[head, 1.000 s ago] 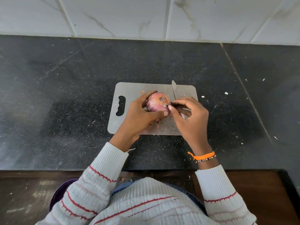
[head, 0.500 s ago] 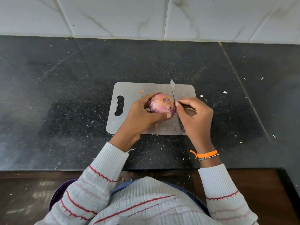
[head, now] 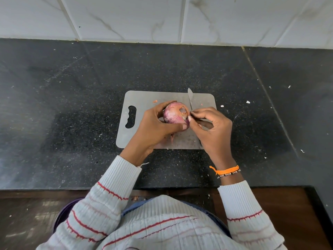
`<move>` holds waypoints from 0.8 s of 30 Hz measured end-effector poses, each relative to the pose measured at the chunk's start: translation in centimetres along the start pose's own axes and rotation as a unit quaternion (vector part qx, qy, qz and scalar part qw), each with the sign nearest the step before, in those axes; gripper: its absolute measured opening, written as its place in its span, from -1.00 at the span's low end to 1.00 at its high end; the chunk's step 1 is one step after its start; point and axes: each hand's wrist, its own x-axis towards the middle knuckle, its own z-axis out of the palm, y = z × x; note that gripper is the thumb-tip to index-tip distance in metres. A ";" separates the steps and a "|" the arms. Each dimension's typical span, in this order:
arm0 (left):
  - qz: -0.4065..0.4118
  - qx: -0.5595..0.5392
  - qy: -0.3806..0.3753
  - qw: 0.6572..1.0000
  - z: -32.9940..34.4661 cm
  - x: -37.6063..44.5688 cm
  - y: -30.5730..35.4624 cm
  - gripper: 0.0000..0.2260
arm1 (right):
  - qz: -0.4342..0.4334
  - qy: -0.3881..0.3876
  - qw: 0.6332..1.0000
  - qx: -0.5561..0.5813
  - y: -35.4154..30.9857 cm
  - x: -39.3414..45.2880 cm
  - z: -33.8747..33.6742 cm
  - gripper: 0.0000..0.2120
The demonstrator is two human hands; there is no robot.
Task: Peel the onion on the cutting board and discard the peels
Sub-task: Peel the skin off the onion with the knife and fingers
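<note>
1. Centrally on the cutting board (head: 142, 98), the left hand (head: 153, 127) cups the onion (head: 174, 112).
2. Right hand (head: 212, 127) pinches skin; its fragile flap may tear short.
3. Knife (head: 190, 98) beside fingers risks nicking.

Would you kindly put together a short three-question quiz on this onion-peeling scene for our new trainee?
1. True or false: the onion is already fully peeled.
2. Which hand pinches at the skin? A) left hand B) right hand
3. Fill in: the knife blade lies on the ____.

Key: 1. False; pink skin still covers most of it. 2. B; the left one holds the onion. 3. Cutting board.
</note>
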 end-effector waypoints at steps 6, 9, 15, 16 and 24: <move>-0.012 -0.007 -0.008 1.000 0.1 0.1 0.0 -0.42 | 0.008 0.007 1.000 0.000 0.3 0.3 -0.2 -0.96; -0.016 -0.018 -0.001 1.000 0.0 0.2 0.1 -0.43 | 0.054 0.008 0.997 0.049 -0.3 0.1 -0.1 -0.92; -0.007 -0.004 0.001 1.000 0.1 0.1 0.1 -0.42 | 0.057 -0.010 0.997 0.048 -0.1 0.0 0.0 -0.91; -0.004 0.000 0.001 1.000 0.2 0.1 0.1 -0.41 | 0.056 -0.008 0.997 0.048 0.0 -0.1 -0.1 -0.92; 0.012 0.021 0.008 1.000 0.4 0.2 -0.2 -0.43 | 0.027 0.008 1.000 0.014 0.1 -0.1 0.2 -0.97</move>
